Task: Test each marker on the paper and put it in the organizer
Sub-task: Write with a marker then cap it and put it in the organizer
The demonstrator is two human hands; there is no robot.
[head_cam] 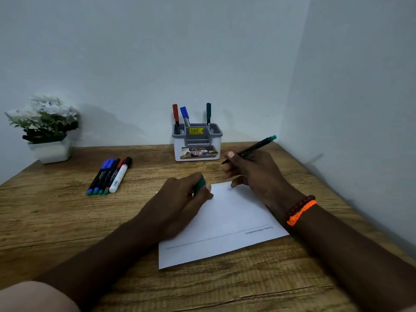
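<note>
My right hand [249, 174] grips an uncapped black marker with a green end [252, 149], tip pointing left, just above the far edge of the white paper [225, 224]. My left hand [180, 199] holds its green cap [200, 185] and rests on the paper's left part. Behind them, the grey-and-white organizer [197, 143] stands by the wall with a red, a blue and a green marker upright in it. Several more markers [110, 176] lie side by side on the table to the left.
A white pot of white flowers [48, 131] stands at the back left corner. Walls close the wooden table [67, 221] at the back and on the right.
</note>
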